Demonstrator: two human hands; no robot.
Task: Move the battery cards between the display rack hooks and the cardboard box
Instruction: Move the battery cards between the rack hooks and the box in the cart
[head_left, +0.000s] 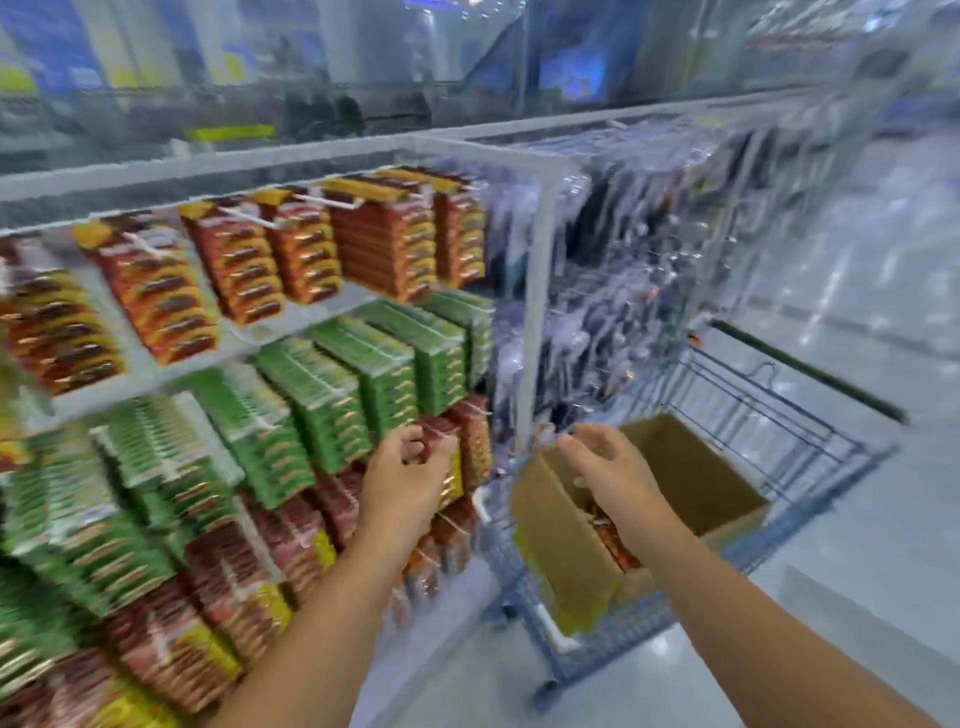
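Note:
The whole picture is motion-blurred. A display rack (535, 291) carries rows of hanging battery cards: red and orange ones on top, green cards (332, 395) in the middle, red ones lower down. My left hand (405, 478) is at a hook of red battery cards (470, 441) at the rack's right end, fingers curled on the front card. My right hand (608, 478) hovers over an open cardboard box (691, 467), fingers loosely spread and holding nothing. Red battery cards (615, 545) lie inside the box, partly hidden by my right wrist.
The box sits in a blue wire shopping cart (779, 415) parked right of the rack. Clear-packaged goods (623, 291) hang on the rack's side panel. Pale shop floor (857, 597) stretches to the right and below.

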